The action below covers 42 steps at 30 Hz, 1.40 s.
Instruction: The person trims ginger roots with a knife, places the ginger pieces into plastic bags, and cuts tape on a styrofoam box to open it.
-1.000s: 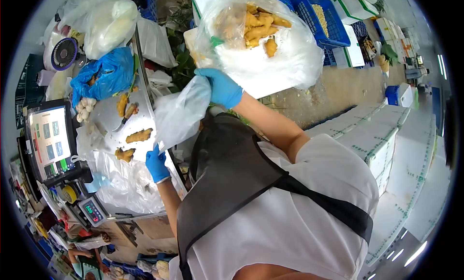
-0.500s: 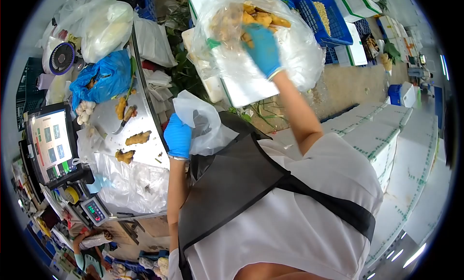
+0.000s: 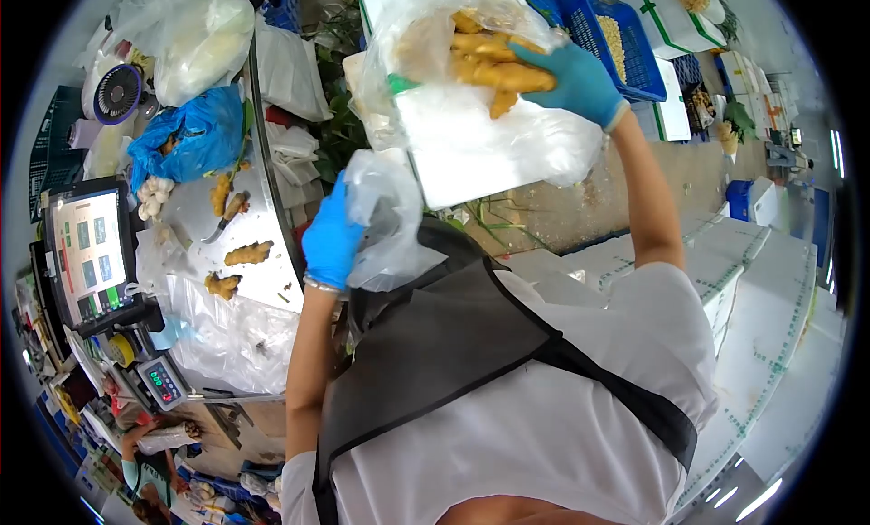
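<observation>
My left hand (image 3: 331, 240), in a blue glove, is closed on the edge of a translucent plastic bag (image 3: 390, 221), whose mouth hangs partly open. My right hand (image 3: 575, 83), gloved in blue too, has its fingers and thumb around the right end of a piece of ginger (image 3: 509, 76). That piece lies in a heap of several yellow-brown ginger roots on a large clear plastic sack (image 3: 544, 149). Under the sack is a white foam box (image 3: 444, 167).
On the metal table (image 3: 204, 249) at left lie loose ginger pieces (image 3: 248, 253), a knife (image 3: 217, 228), garlic (image 3: 154, 197) and a blue bag (image 3: 195, 135). A screen (image 3: 88, 253) and a scale (image 3: 161, 383) stand beside it. White boxes (image 3: 725, 244) are stacked at right; a person (image 3: 149, 466) is lower left.
My right hand has moved right from over the sack's opening to the ginger's right end. More ginger shows outside the plastic. The left hand still holds the bag, shifted slightly.
</observation>
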{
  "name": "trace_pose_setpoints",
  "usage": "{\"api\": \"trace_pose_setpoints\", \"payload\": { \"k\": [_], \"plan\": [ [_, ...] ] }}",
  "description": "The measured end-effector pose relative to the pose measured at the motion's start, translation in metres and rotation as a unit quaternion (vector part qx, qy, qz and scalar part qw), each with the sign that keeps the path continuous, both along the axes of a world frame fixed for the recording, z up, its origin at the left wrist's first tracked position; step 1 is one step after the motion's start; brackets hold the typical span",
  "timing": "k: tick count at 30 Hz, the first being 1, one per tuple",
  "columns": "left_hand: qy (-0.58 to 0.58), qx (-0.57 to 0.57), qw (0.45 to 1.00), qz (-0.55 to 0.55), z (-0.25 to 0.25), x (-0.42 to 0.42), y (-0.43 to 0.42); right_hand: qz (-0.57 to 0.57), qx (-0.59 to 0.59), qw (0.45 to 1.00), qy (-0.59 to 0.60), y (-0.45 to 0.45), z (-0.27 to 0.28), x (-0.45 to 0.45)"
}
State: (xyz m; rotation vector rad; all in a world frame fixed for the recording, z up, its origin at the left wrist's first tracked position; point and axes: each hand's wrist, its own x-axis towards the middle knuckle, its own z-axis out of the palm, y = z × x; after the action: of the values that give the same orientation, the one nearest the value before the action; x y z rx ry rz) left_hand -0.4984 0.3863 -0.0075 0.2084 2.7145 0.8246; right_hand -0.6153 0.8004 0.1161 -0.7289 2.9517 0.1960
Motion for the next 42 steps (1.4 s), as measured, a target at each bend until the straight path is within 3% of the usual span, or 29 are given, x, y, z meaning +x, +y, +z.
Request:
{"api": "trace_pose_setpoints", "payload": {
  "k": [1,2,3,6,7,9,11,12,14,16,17,18,20,22,23,25,26,28,30,31,32,34,36,37,39,40,42],
  "plan": [
    [0.004,0.002,1.0,0.026,-0.007,0.003,-0.008,-0.121,-0.192,0.971,-0.08,0.013,0.001,0.01],
    [0.008,0.004,0.999,0.052,-0.013,0.007,-0.016,-0.233,-0.374,0.884,-0.154,0.027,-0.004,0.02],
    [-0.026,-0.007,0.997,0.076,-0.009,0.01,-0.021,-0.331,-0.534,0.746,-0.22,0.036,-0.007,0.029],
    [0.006,0.084,0.991,0.103,-0.016,0.028,-0.036,-0.256,-0.746,0.574,-0.22,0.009,-0.007,0.061],
    [-0.061,0.156,0.983,0.076,-0.002,0.028,-0.036,-0.216,-0.781,0.525,-0.26,0.009,-0.026,0.066],
    [-0.131,0.32,0.937,0.048,-0.002,0.038,-0.042,-0.196,-0.806,0.486,-0.276,-0.026,-0.039,0.075],
    [-0.215,0.482,0.848,0.047,0.009,0.041,-0.045,-0.213,-0.796,0.489,-0.286,-0.068,-0.07,0.083],
    [-0.195,0.5,0.843,0.044,0.012,0.041,-0.044,-0.23,-0.777,0.504,-0.297,-0.089,-0.09,0.089],
    [-0.193,0.581,0.788,0.072,0.038,0.039,-0.033,-0.175,-0.754,0.531,-0.346,-0.161,-0.061,0.106],
    [-0.165,0.543,0.818,0.091,-0.001,0.051,-0.05,-0.121,-0.649,0.538,-0.524,-0.189,-0.09,0.106],
    [-0.124,0.593,0.784,0.136,0.016,0.054,-0.047,-0.093,-0.61,0.58,-0.532,-0.209,-0.081,0.107],
    [-0.087,0.584,0.791,0.16,0.016,0.062,-0.058,-0.061,-0.569,0.621,-0.536,-0.229,-0.073,0.108],
    [-0.014,0.557,0.804,0.209,0.016,0.078,-0.08,0.091,-0.562,0.708,-0.417,-0.264,-0.076,0.113],
    [0.073,0.481,0.85,0.204,0.022,0.102,-0.103,0.124,-0.462,0.789,-0.384,-0.282,-0.059,0.107],
    [0.008,0.577,0.763,0.292,0.024,0.112,-0.11,0.123,-0.509,0.727,-0.444,-0.29,-0.048,0.101],
    [0.028,0.487,0.822,0.294,0.041,0.13,-0.129,0.119,-0.624,0.589,-0.5,-0.31,-0.053,0.088],
    [0.035,0.44,0.848,0.294,0.048,0.139,-0.136,0.081,-0.576,0.625,-0.521,-0.318,-0.045,0.081],
    [0.05,0.437,0.841,0.315,0.05,0.156,-0.143,0.095,-0.507,0.654,-0.553,-0.352,-0.03,0.087],
    [0.039,0.444,0.834,0.326,0.052,0.17,-0.152,0.202,-0.461,0.584,-0.637,-0.375,-0.05,0.088],
    [0.051,0.401,0.849,0.34,0.05,0.177,-0.155,0.215,-0.457,0.562,-0.655,-0.39,-0.037,0.097],
    [0.059,0.374,0.856,0.353,0.048,0.183,-0.159,0.177,-0.5,0.503,-0.682,-0.4,-0.045,0.113],
    [0.076,0.318,0.866,0.377,0.041,0.198,-0.167,0.194,-0.473,0.507,-0.694,-0.419,-0.042,0.118],
    [0.069,0.34,0.839,0.42,0.031,0.211,-0.177,0.213,-0.498,0.512,-0.667,-0.433,-0.074,0.129],
    [0.059,0.329,0.831,0.445,0.035,0.211,-0.179,0.171,-0.393,0.622,-0.656,-0.433,-0.083,0.136],
    [-0.022,0.326,0.822,0.467,0.061,0.217,-0.19,0.064,-0.439,0.631,-0.637,-0.449,-0.097,0.153],
    [0.005,0.345,0.841,0.418,0.055,0.226,-0.202,0.016,-0.437,0.642,-0.63,-0.459,-0.102,0.152],
    [0.063,0.38,0.871,0.305,0.037,0.246,-0.241,-0.038,-0.495,0.575,-0.65,-0.47,-0.122,0.144]
  ]
}}
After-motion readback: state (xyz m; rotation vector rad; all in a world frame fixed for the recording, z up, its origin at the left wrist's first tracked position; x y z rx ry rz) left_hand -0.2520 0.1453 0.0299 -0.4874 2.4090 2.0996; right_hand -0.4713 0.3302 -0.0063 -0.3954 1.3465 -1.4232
